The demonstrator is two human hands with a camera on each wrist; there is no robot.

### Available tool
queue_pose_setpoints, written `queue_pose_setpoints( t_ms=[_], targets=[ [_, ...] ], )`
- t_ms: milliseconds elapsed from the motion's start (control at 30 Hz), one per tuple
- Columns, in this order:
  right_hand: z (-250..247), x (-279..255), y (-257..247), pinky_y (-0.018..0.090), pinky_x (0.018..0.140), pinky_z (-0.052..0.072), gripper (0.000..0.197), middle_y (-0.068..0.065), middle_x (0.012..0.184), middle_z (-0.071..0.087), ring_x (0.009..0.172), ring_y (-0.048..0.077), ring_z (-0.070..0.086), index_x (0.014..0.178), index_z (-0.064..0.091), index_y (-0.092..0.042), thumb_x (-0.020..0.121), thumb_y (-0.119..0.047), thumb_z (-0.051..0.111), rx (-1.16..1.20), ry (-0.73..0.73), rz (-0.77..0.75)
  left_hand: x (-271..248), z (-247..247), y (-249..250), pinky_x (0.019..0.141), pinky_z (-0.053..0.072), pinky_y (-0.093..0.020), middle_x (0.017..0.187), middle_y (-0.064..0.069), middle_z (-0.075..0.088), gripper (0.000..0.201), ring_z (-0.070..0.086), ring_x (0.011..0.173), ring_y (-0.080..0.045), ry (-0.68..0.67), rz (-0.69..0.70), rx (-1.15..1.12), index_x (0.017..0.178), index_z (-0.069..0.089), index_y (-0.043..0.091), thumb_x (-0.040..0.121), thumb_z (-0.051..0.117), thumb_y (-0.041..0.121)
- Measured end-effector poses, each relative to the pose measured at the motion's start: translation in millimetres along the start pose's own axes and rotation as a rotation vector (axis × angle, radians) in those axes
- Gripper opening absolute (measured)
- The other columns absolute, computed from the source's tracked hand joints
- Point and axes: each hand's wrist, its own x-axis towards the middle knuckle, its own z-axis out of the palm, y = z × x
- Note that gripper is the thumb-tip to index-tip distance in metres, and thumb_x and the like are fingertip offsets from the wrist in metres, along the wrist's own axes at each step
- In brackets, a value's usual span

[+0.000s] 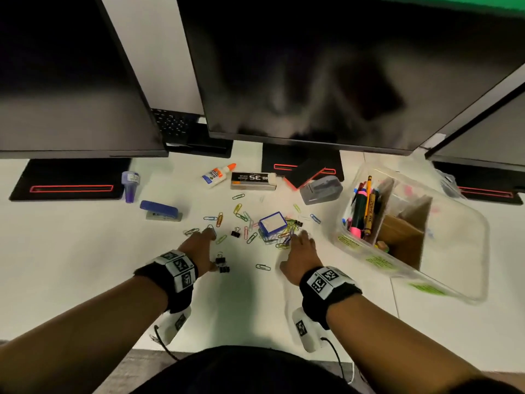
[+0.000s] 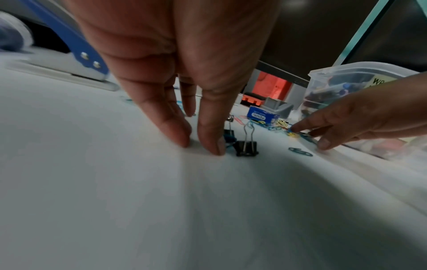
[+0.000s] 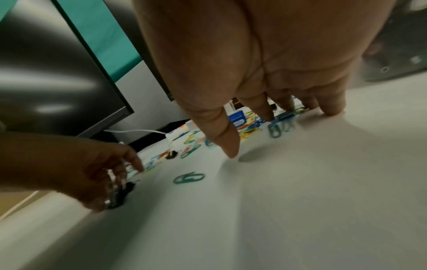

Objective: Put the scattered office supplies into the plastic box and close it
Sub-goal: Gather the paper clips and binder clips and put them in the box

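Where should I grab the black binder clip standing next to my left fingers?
Pinch the binder clip by its raised wire handles, coming from above. It stands on its black body with the handles pointing up, clear of the left hand beside it.

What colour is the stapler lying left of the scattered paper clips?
The stapler is blue on top with a grey base; the head view shows it best.
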Motion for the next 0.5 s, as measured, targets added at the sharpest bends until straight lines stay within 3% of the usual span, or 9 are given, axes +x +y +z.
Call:
queue_pose_setpoints(
  t_ms=[67,133,233,333,433,500],
  targets=[
    [2,-8,-12,0.035,0.120,0.006,0.074,0.020,0.155,0.009,0.146,0.032,0.005,0.147,0.017,-0.003,0.087,-0.024,0.055,0.026,-0.006,-0.073,3,4,5,0.083,0.049,-0.032,0.117,-0.013,0.055,0.070,0.057,0.099,-0.026,-0.002,0.052,-0.022,0.126,0.043,0.013,0.068,0.082,0.024],
    [2,-13,-24,0.028,0.113,0.022,0.058,0.017,0.148,0.028,0.140,0.031,0.025,0.137,0.038,-0.003,0.085,-0.021,0.056,0.154,-0.006,-0.112,5,7,11,0.088,0.050,-0.033,0.115,-0.012,0.056,0.068,0.057,0.098,-0.025,-0.023,0.093,-0.072,0.124,0.045,0.014,0.068,0.082,0.025],
    [-8,-6,-34,0.029,0.099,0.037,0.041,0.014,0.128,0.052,0.121,0.032,0.049,0.118,0.058,-0.005,0.083,-0.023,0.045,0.259,0.171,-0.085,6,6,16,0.088,0.051,-0.033,0.113,-0.011,0.058,0.053,0.053,0.086,-0.018,-0.039,0.142,-0.138,0.121,0.049,0.013,0.074,0.074,0.013],
    [-23,9,-41,0.034,0.104,0.037,0.046,0.011,0.136,0.045,0.124,0.032,0.043,0.127,0.053,-0.012,0.082,-0.008,0.055,0.166,0.331,-0.117,8,-5,6,0.086,0.047,-0.026,0.115,-0.008,0.057,0.039,0.056,0.090,-0.017,0.009,0.182,-0.076,0.116,0.054,0.015,0.080,0.068,0.012],
    [-32,24,-45,0.044,0.112,0.031,0.067,0.004,0.154,0.024,0.139,0.031,0.022,0.143,0.033,-0.023,0.083,-0.004,0.056,-0.037,0.207,-0.169,9,-20,-12,0.092,0.041,-0.022,0.122,-0.004,0.052,0.038,0.054,0.108,-0.018,0.040,0.165,0.008,0.119,0.054,0.019,0.083,0.066,0.015],
    [-32,32,-45,0.046,0.110,0.030,0.063,0.002,0.154,0.025,0.140,0.031,0.019,0.143,0.033,-0.025,0.086,-0.007,0.053,-0.077,0.153,-0.168,11,-30,-22,0.102,0.037,-0.026,0.127,-0.004,0.048,0.043,0.049,0.117,-0.020,0.082,0.127,0.062,0.123,0.051,0.021,0.083,0.067,0.019]
  ],
)
